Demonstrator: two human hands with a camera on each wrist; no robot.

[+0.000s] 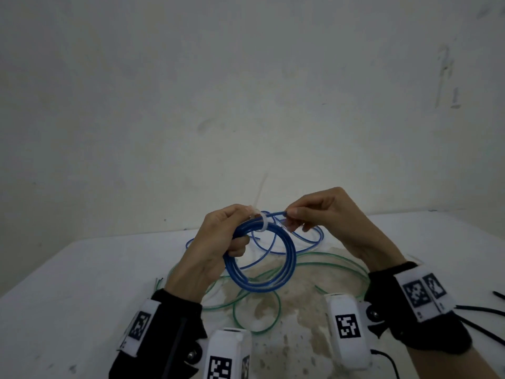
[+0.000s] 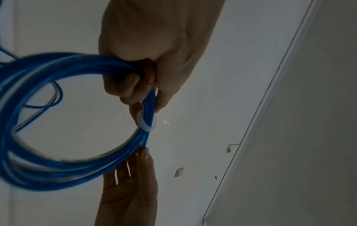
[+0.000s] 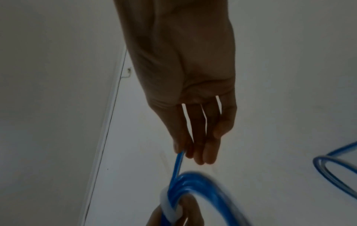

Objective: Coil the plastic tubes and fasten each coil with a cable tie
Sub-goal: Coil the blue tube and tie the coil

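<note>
A blue tube coil (image 1: 290, 258) hangs above the table, wound in several loops. My left hand (image 1: 240, 236) grips its upper left side, fingers curled round the bundle (image 2: 58, 172). A white cable tie (image 1: 263, 221) wraps the loops just right of that grip; it also shows in the left wrist view (image 2: 144, 122) and the right wrist view (image 3: 170, 204). My right hand (image 1: 289, 214) pinches the loose end of the blue tube (image 3: 178, 162) between thumb and forefinger, a little right of the tie. The other fingers (image 3: 209, 151) hang straight.
Loose green tubes (image 1: 273, 310) sprawl over the stained white table (image 1: 82, 283) under my hands. Another blue tube (image 1: 308, 239) lies loose behind the coil. Black cable ties (image 1: 478, 307) lie at the right edge. A bare wall stands behind.
</note>
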